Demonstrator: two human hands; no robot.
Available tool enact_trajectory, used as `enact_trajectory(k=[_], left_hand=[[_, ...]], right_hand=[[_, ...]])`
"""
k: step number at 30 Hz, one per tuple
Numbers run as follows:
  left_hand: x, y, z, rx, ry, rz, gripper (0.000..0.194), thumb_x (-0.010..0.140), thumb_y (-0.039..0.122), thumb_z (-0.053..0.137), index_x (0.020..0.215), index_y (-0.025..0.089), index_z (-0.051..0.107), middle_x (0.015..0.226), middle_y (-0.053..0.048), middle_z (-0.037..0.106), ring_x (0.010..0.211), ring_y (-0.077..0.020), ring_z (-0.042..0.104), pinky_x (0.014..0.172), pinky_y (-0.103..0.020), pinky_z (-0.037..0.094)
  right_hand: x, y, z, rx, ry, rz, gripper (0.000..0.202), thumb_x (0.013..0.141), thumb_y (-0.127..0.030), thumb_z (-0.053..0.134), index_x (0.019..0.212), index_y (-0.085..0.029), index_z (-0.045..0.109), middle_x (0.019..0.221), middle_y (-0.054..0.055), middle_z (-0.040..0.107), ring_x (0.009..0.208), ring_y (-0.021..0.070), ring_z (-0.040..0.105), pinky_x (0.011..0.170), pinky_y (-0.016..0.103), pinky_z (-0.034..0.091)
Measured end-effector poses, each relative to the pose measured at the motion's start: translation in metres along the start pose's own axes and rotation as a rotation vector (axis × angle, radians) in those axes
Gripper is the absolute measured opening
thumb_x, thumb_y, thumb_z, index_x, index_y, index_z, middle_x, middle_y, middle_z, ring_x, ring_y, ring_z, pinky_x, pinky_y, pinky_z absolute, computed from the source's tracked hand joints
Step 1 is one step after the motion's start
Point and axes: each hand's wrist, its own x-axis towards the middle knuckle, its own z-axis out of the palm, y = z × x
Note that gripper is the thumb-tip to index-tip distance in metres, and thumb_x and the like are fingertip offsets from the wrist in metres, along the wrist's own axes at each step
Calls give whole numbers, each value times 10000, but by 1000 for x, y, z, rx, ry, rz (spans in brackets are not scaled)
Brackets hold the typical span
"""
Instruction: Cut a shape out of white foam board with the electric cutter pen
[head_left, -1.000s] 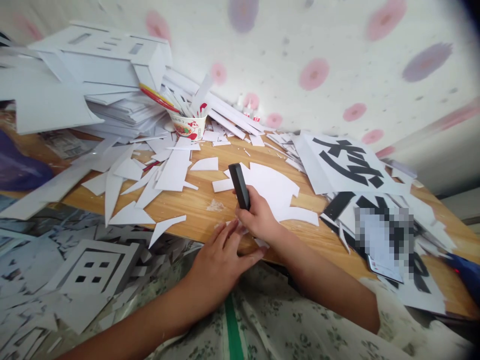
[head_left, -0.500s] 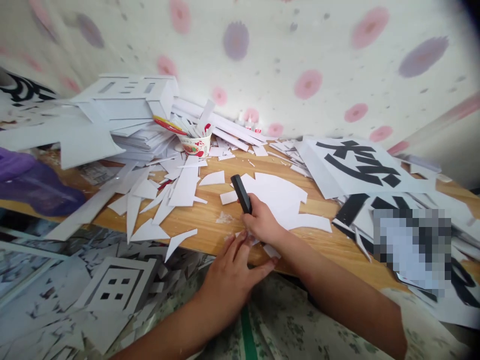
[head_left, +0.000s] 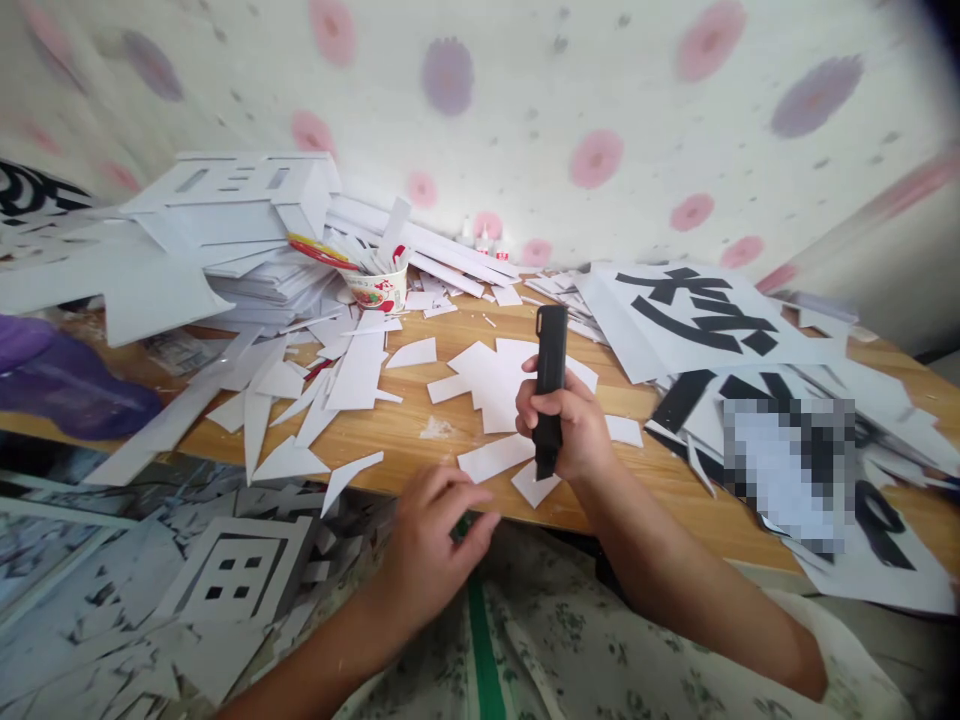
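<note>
My right hand (head_left: pixel 574 420) is wrapped around a black utility knife (head_left: pixel 551 375), held upright over the table's near edge. Its lower end is just above or touching a small white foam-board piece (head_left: pixel 535 487); I cannot tell which. My left hand (head_left: pixel 442 520) hovers just off the edge to the left, fingers loosely bent and apart, with nothing seen in them. Between the hands and the larger cut white sheet (head_left: pixel 480 375) lies a white strip (head_left: pixel 495 457).
White offcuts (head_left: pixel 356 370) litter the wooden table (head_left: pixel 412 440). A paper cup (head_left: pixel 379 290) with tools stands behind them, beside a white board model (head_left: pixel 225 200). At right lie sheets with black lettering (head_left: pixel 697 310). A purple translucent object (head_left: pixel 75 380) is far left, scraps below.
My right hand has lifted and turned the utility knife from leaning to upright. My left hand has drawn back from the table edge, leaving the white pieces there uncovered. The view has shifted slightly.
</note>
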Motion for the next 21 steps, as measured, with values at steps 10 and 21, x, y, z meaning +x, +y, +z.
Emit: enact_trajectory(k=[10,21], left_hand=[[21,44,16,-898,-346,-511,286,817,459,621,770,179,587,657,27,566,577,-107,484,589,-238,419],[-5,-6,-71,145,-736,10,262,880,155,483,852,261,721,739,17,725,683,-140,660,641,-216,433]], right_hand=[[-33,-10,8,174,-47,-41,371,626,-176,582,986,-222,500,522,-71,540,466,118,401,482,254,278],[-74,-37,-43,42,183,-287,145,762,-284,590,895,-241,555,490,-45,512,449,135,422,483,267,336]])
